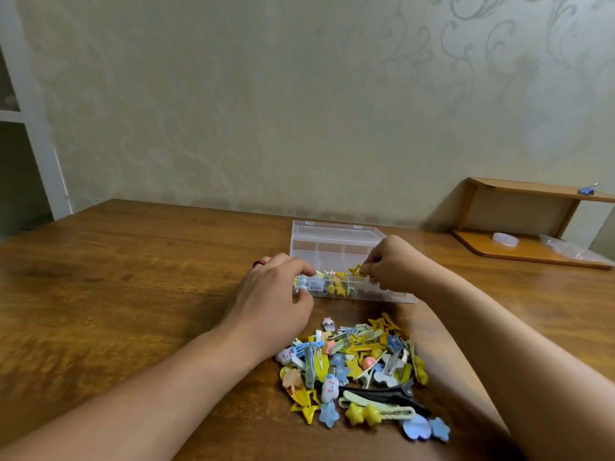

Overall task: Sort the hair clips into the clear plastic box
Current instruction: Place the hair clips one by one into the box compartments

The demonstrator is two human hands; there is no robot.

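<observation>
Clear plastic box [336, 247] sits open on the wooden surface [133, 277], lid raised at the back; its front compartments hold a few small clips, mostly yellow and pale blue, but the dividers and contents blur together and the left end is covered by the left hand [276, 294]. That hand rests at the box's left front corner, fingers curled against its edge with the thumb on the front wall; probably steadying it, though the contact is partly hidden. A dark red ring [260, 262] shows on one finger. Right hand [392, 264] pinches a yellow star-shaped hair clip [355, 271] by its fingertips, just above a middle compartment. Pile of hair clips [359, 371] lies loose on the surface near the box, between the forearms: stars, clouds, snap clips, one long black clip underneath. Wooden shelf [532, 221] at far right, cut off by the frame edge, carries small items too indistinct to identify.
</observation>
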